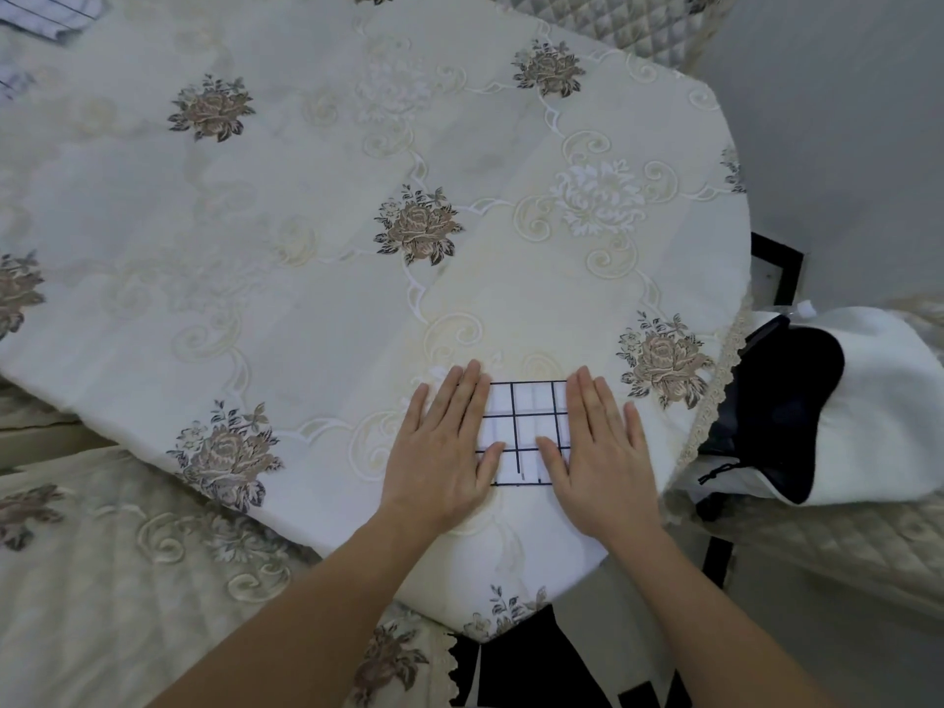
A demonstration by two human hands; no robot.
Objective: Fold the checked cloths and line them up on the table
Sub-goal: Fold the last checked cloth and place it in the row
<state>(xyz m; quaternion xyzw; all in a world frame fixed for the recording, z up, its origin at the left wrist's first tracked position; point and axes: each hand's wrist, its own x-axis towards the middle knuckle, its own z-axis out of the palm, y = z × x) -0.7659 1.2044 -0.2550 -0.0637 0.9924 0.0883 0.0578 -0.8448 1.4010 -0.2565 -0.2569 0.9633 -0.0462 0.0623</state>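
Observation:
A small folded white cloth with a dark check pattern lies flat on the table near its front right corner. My left hand presses flat on the cloth's left side, fingers straight. My right hand presses flat on its right side, fingers straight too. Only the middle strip of the cloth shows between the hands. More checked cloth lies at the table's far left corner, partly cut off by the frame edge.
The table is covered by a cream floral tablecloth. Cushioned chairs stand at the front left and back right. At the right, another chair holds a white and dark blue garment.

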